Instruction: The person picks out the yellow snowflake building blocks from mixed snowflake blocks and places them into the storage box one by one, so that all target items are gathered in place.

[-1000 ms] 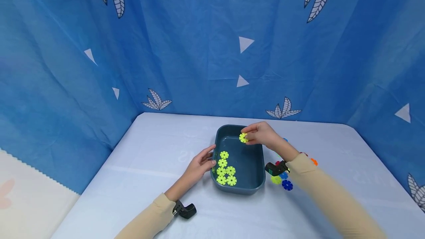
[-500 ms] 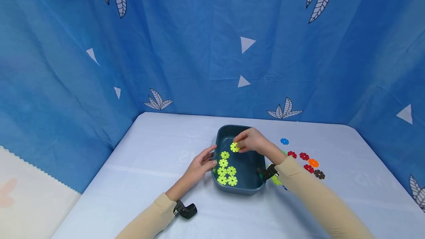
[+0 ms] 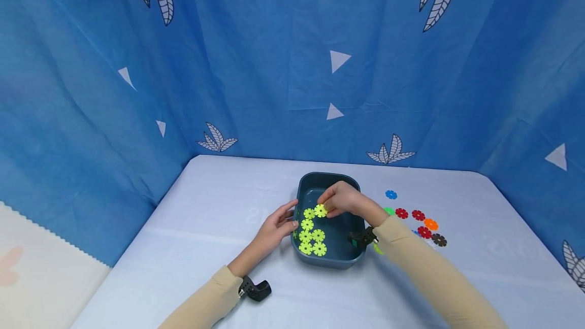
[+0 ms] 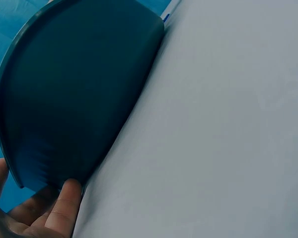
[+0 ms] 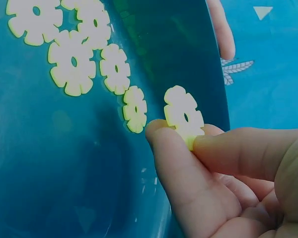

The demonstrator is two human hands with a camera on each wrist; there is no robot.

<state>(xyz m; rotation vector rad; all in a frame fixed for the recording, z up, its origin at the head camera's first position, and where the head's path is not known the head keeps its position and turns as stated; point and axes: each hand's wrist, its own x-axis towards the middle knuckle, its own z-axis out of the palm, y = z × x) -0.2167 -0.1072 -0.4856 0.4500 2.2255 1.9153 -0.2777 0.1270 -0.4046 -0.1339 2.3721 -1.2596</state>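
My right hand pinches a yellow-green snowflake disc between thumb and finger, inside a dark blue-green plastic box. Several like yellow-green snowflake discs lie flat on the box floor, grouped along its left side. In the head view, the held disc is right beside the topmost disc of that group. My left hand touches the box's left wall from outside, fingers spread along it. Fingertips meet the outer wall in the left wrist view.
To the right of the box, loose discs lie on the white-covered table: blue, red, orange and brown. My right forearm covers part of them. A blue curtain hangs behind the table.
My right hand has moved left and nearer with the pinched disc, from the box's far right corner to beside the lying discs. My left hand has stayed at the box's left wall.
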